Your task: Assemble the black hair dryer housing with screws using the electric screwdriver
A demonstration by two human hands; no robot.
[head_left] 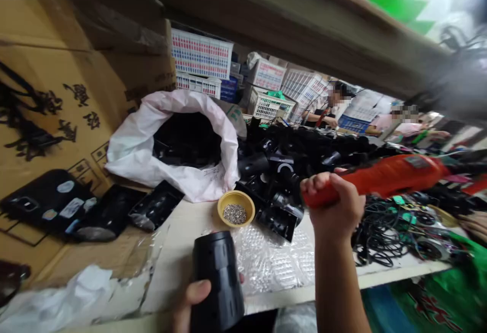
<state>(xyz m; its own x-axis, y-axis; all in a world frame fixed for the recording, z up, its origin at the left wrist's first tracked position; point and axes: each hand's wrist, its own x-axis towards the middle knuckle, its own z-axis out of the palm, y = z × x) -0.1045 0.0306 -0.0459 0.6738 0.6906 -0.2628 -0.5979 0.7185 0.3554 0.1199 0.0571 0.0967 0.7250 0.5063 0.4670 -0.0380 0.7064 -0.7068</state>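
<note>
My left hand (190,300), low in the middle of the head view, is wrapped round a black plastic cylinder (216,277), with the thumb on its side. The cylinder stands roughly upright at the bench's front edge. My right hand (338,206) is closed around the left end of a red electric screwdriver (391,176), raised over the bench and pointing right. Its far end is blurred. Just beyond the cylinder sits a yellow bowl (236,221) of small metal screws. Black plastic housings (279,216) lie behind and right of the bowl.
A white sack (129,145) of black parts stands at the back left, against cardboard (87,69). Bubble wrap (277,267) covers the front bench. Cables (380,242) are heaped at right. A wooden beam (304,24) crosses overhead. People (331,110) sit farther back among plastic crates (201,54).
</note>
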